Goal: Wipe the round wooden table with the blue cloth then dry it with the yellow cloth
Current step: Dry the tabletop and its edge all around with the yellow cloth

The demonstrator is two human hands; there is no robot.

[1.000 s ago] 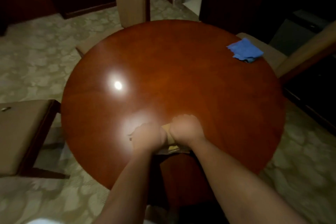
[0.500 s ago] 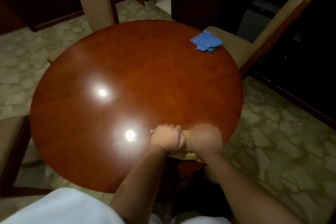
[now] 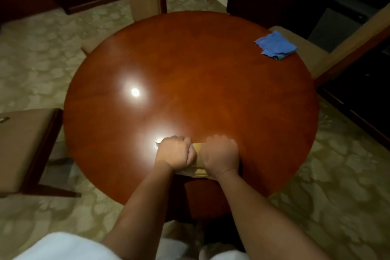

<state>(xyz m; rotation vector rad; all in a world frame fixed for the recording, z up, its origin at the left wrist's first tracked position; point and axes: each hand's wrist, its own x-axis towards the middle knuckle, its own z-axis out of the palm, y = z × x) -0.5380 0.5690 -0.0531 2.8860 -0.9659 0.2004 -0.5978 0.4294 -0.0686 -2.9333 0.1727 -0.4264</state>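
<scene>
Room dim; two overhead lights glare off the polished table (image 3: 211, 91). Corners fall into shadow. Slight motion blur, wide-angle bending at edges.

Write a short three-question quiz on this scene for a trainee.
1. True or false: the blue cloth lies at the table's far right edge, untouched.
2. Which cloth do the left hand and right hand hold? A blue, B yellow, C white.
3. Fill in: judging by the cloth in use, the stage is ____.

Key: 1 true; 2 B, the yellow cloth; 3 drying.
</scene>
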